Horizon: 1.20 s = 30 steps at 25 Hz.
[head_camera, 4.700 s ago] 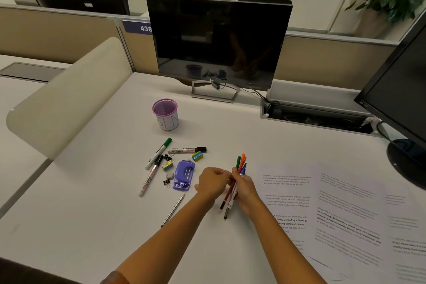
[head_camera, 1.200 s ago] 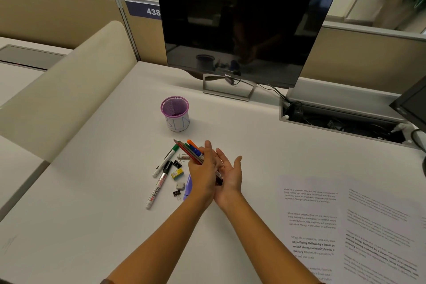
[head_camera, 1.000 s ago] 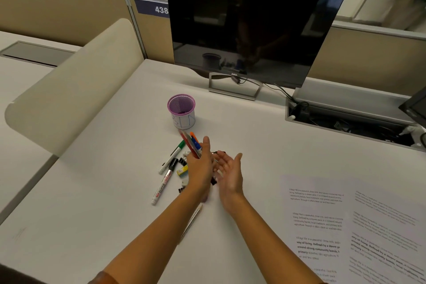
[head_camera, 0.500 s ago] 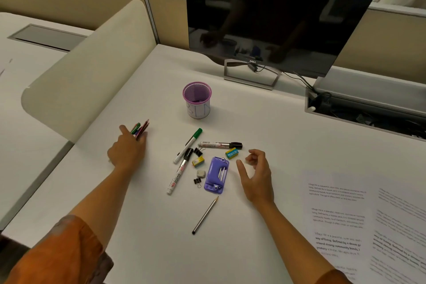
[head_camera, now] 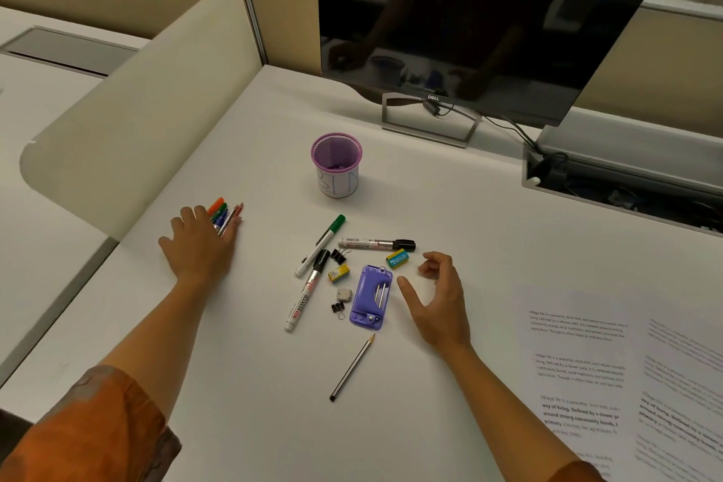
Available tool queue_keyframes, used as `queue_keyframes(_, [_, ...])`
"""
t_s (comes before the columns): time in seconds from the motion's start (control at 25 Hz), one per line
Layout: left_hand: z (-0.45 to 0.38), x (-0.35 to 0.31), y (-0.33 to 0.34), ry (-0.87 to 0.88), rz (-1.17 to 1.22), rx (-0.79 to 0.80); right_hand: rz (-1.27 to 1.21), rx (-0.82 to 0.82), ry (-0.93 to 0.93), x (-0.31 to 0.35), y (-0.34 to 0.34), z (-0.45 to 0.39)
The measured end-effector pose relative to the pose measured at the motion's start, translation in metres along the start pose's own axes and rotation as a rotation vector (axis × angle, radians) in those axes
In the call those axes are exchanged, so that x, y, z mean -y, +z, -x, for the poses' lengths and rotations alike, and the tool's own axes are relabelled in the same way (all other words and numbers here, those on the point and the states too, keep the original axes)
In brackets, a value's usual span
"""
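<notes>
Left hand, fingers flat, covers the pens at mid-left. They look light, stiff and likely to roll; grip mid-barrel. Right hand loosely curled, empty.

The white desk top looks matt and smooth. The purple round pen cup is fine metal mesh, and the white band round its lower half looks like paper. The black monitor screen is glossy and mirror-like, and its grey frame stand looks like brushed metal. The purple flat case is shiny plastic with two bare metal pins. The bundle of coloured pens is smooth plastic. The orange sleeve is cloth. The printed white sheets are matt paper.
</notes>
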<state>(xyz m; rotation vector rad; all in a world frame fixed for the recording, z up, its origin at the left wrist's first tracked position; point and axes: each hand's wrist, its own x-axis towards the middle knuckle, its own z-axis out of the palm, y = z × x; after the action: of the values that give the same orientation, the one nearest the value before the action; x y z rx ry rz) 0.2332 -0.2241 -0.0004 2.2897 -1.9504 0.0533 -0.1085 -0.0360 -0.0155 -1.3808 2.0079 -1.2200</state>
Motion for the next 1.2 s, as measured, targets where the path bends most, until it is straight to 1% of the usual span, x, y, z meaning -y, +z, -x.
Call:
queue_keyframes(0.16, [0.000, 0.000, -0.001, 0.029, -0.044, 0.009, 0.001, -0.002, -0.004, -0.001, 0.001, 0.000])
queue_keyframes(0.4, [-0.004, 0.005, 0.001, 0.095, -0.046, -0.019, -0.008, 0.002, -0.014, -0.002, 0.001, 0.000])
queue_keyframes(0.52, [-0.004, 0.006, 0.002, 0.099, -0.044, -0.020, 0.002, 0.012, -0.025, -0.002, 0.001, 0.001])
queue_keyframes(0.64, [-0.003, 0.002, -0.001, 0.116, -0.080, -0.059, 0.009, 0.019, -0.024, -0.003, 0.001, 0.001])
queue_keyframes(0.72, [0.004, -0.012, -0.006, 0.169, -0.015, -0.096, 0.012, 0.019, -0.023, -0.002, 0.001, 0.000])
queue_keyframes(0.76, [0.012, -0.024, -0.011, 0.183, 0.082, -0.102, 0.013, 0.019, -0.024, -0.002, 0.001, 0.000])
queue_keyframes(0.84, [0.037, -0.056, -0.024, 0.160, 0.308, -0.063, 0.011, 0.021, -0.022, -0.001, 0.000, 0.001])
queue_keyframes(0.92, [0.073, -0.084, -0.033, 0.096, 0.419, -0.026, 0.011, 0.027, -0.015, 0.000, -0.001, 0.001])
queue_keyframes(1.0, [0.112, -0.099, -0.034, 0.096, 0.394, 0.006, 0.013, 0.030, -0.004, 0.001, -0.001, 0.001])
queue_keyframes(1.08, [0.141, -0.103, -0.028, 0.155, 0.289, 0.070, 0.016, 0.036, -0.001, 0.002, -0.002, 0.001])
queue_keyframes(1.2, [0.152, -0.104, -0.022, 0.183, 0.151, 0.175, 0.001, 0.039, -0.017, 0.002, -0.002, 0.001])
